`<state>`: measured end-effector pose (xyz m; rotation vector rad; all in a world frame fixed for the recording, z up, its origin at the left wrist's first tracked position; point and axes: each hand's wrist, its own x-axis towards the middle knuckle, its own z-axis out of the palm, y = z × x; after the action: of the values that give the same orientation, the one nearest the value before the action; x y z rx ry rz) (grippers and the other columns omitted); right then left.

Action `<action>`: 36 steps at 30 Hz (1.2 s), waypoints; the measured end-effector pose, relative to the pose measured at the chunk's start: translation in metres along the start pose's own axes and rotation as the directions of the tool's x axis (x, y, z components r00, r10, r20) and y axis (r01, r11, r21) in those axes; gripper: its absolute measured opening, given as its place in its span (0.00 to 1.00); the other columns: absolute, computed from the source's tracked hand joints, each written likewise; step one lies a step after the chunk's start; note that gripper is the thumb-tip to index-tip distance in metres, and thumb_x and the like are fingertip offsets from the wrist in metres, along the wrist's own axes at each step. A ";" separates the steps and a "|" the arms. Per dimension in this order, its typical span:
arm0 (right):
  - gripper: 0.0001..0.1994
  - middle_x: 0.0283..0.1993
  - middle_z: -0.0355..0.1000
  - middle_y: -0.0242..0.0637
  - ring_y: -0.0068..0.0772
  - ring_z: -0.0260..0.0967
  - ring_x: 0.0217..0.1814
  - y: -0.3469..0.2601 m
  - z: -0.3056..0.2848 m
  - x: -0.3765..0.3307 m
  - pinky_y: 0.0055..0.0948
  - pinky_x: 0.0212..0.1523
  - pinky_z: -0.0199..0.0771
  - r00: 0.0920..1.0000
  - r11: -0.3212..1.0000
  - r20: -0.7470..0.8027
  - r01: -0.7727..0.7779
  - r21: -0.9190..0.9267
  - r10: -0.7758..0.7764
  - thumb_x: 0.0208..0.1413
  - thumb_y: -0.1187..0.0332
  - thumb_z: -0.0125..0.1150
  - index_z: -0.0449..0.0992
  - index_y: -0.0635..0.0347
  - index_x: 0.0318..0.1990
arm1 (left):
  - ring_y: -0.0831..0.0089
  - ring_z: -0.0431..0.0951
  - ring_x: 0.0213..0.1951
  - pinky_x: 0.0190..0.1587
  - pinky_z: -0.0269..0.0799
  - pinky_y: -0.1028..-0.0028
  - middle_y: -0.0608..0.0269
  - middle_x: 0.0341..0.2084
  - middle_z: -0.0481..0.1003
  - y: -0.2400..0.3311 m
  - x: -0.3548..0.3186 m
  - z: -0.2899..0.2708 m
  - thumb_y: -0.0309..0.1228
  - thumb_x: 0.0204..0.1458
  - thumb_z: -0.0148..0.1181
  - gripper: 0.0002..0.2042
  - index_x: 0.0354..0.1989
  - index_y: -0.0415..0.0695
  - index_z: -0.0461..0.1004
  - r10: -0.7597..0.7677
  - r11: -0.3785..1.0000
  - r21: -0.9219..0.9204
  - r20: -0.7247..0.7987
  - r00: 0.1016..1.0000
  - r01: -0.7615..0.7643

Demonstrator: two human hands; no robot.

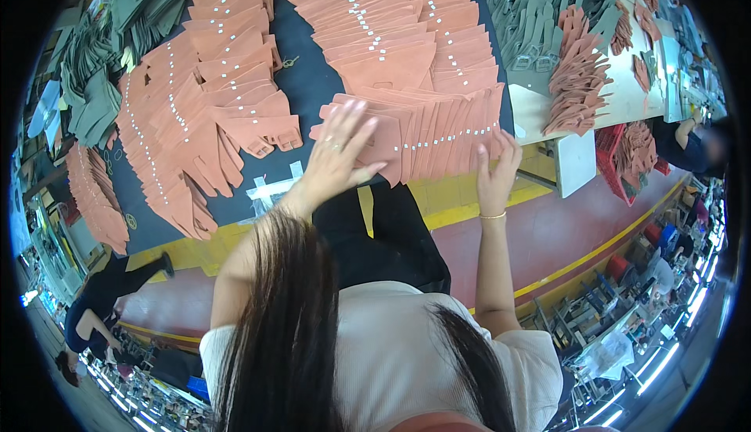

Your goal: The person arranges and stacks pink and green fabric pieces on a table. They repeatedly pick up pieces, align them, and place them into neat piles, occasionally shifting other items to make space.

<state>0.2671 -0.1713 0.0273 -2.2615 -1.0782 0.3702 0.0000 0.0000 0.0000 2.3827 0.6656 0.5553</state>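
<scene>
In front of me on the dark table top [303, 92] lies a row of overlapping salmon-pink flat cut pieces [442, 123], each with a small white sticker. My left hand [336, 150] rests over the left end of this row, its fingers spread and stretched out. At the row's right end is my right hand [497, 170], thumb and fingers apart by the edge of the last pieces. Neither hand is closed around anything. Behind the row, longer fanned columns of similar pink pieces [360, 29] run away from me.
More stickered pink pieces [176, 107] lie fanned at the left. Grey-green pieces [98, 92] are heaped at far left, with others [520, 21] at far right. A red crate [614, 166] holds pink pieces beyond the table's right end. A person [94, 307] bends at lower left.
</scene>
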 end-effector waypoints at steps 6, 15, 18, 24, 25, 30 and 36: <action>0.22 0.65 0.56 0.48 0.50 0.51 0.67 -0.004 0.014 -0.009 0.44 0.65 0.57 0.997 1.000 -0.080 0.005 -0.031 -0.007 0.60 0.62 0.61 0.68 0.62 0.59 | 0.59 0.52 0.71 0.72 0.44 0.56 0.57 0.69 0.55 -0.014 0.062 0.042 0.53 0.54 0.56 0.36 0.67 0.45 0.59 0.181 0.973 0.131 0.067 0.981 -0.188; 0.23 0.64 0.56 0.50 0.52 0.50 0.68 0.016 0.008 -0.021 0.46 0.66 0.54 0.995 0.995 -0.009 -0.096 -0.009 0.096 0.60 0.60 0.61 0.67 0.60 0.60 | 0.60 0.50 0.71 0.72 0.42 0.55 0.57 0.70 0.53 -0.008 0.061 0.052 0.52 0.56 0.52 0.35 0.69 0.45 0.56 0.045 0.980 0.193 0.060 0.997 -0.055; 0.23 0.64 0.56 0.50 0.52 0.51 0.68 0.013 0.008 -0.022 0.46 0.65 0.55 0.998 0.997 -0.004 -0.069 -0.030 0.069 0.59 0.61 0.61 0.67 0.60 0.59 | 0.61 0.48 0.72 0.72 0.40 0.56 0.58 0.71 0.51 -0.007 0.061 0.051 0.52 0.57 0.51 0.35 0.70 0.46 0.55 0.054 0.975 0.212 0.046 0.997 -0.063; 0.23 0.65 0.56 0.51 0.52 0.51 0.68 -0.021 -0.001 -0.010 0.47 0.66 0.52 0.991 0.990 -0.001 0.137 -0.031 -0.137 0.58 0.64 0.63 0.68 0.61 0.58 | 0.57 0.46 0.73 0.72 0.39 0.51 0.58 0.72 0.48 -0.003 0.052 0.026 0.60 0.53 0.52 0.42 0.72 0.47 0.51 0.100 0.966 0.224 0.128 0.987 -0.127; 0.23 0.65 0.56 0.51 0.52 0.51 0.68 -0.029 -0.002 -0.008 0.47 0.66 0.52 0.981 0.980 0.000 0.193 -0.042 -0.193 0.57 0.64 0.63 0.68 0.61 0.58 | 0.56 0.46 0.72 0.72 0.40 0.51 0.56 0.72 0.48 0.000 0.045 0.020 0.59 0.53 0.53 0.42 0.71 0.47 0.51 0.088 0.968 0.232 0.054 0.995 -0.098; 0.22 0.65 0.56 0.49 0.51 0.51 0.68 -0.073 0.013 0.007 0.46 0.66 0.52 0.952 0.949 0.013 0.303 0.087 -0.306 0.57 0.67 0.63 0.68 0.61 0.58 | 0.49 0.48 0.71 0.71 0.44 0.52 0.49 0.71 0.48 0.017 -0.018 0.002 0.46 0.54 0.60 0.39 0.70 0.42 0.51 -0.126 0.981 0.135 -0.122 0.984 0.142; 0.22 0.64 0.58 0.48 0.51 0.53 0.67 -0.129 0.047 0.001 0.46 0.66 0.54 0.851 0.858 0.154 0.469 0.207 -0.503 0.55 0.70 0.63 0.69 0.59 0.57 | 0.46 0.48 0.71 0.70 0.48 0.55 0.44 0.70 0.48 0.010 -0.106 -0.036 0.31 0.55 0.59 0.36 0.70 0.40 0.49 -0.411 0.892 0.035 -0.353 0.841 0.451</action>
<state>0.1667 -0.0888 0.0715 -1.7482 -1.6173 0.4593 -0.0991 -0.0522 0.0086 2.1487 1.3830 0.7433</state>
